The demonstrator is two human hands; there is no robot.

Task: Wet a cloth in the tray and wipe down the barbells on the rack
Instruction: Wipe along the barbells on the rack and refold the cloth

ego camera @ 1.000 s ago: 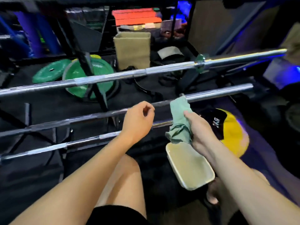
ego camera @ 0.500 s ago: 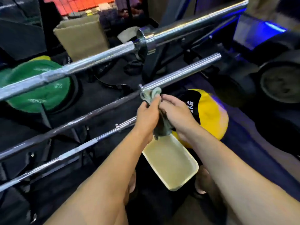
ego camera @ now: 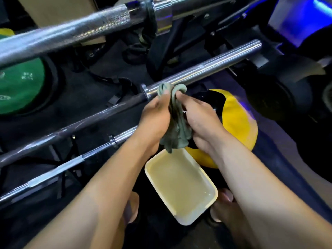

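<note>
Dark gym flooring runs beneath a rack (ego camera: 158,56) carrying 3 barbells: a knurled top barbell (ego camera: 75,31), a middle barbell (ego camera: 201,71) and a lower barbell (ego camera: 68,164). Both hands wring a green cloth (ego camera: 175,126) just above a cream tray (ego camera: 181,184) of water; the left hand (ego camera: 154,117) and right hand (ego camera: 199,117) each have their grip curled tight around it. Behind sit a yellow medicine ball (ego camera: 239,123) and green plate (ego camera: 19,85).
</note>
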